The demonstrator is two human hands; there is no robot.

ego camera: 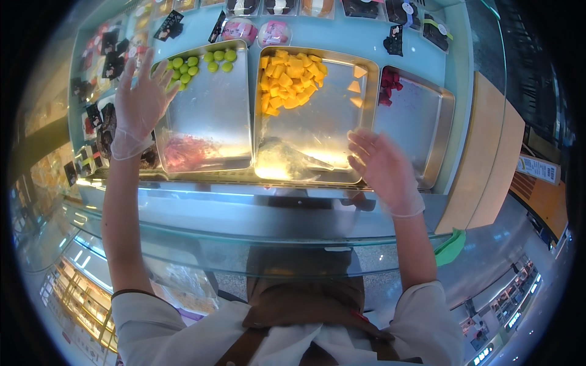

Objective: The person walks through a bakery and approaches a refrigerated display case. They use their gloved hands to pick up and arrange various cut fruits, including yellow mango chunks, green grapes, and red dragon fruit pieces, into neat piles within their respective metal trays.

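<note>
My left hand (143, 94), in a clear disposable glove, is spread with nothing in it over the left metal tray (206, 114). Green grapes (185, 71) lie at that tray's far end, close to my fingertips. A blurred, gloved right hand of mine (387, 167) hovers at the near right corner of the middle metal tray (339, 110); I see nothing held in it, fingers slightly bent. Diced mango (290, 82) is heaped at the middle tray's far left, with 3 separate pieces (354, 86) along its right side. Dark red fruit chunks (389, 84) sit in the right metal tray (412, 123).
A clear piping bag (288, 160) appears at the middle tray's near end, and a pinkish bag (187, 151) at the left tray's. Packaged desserts (277, 34) and black price tags (169, 25) stand behind. A glass edge (274, 240) runs before me; a green cloth (451, 248) hangs right.
</note>
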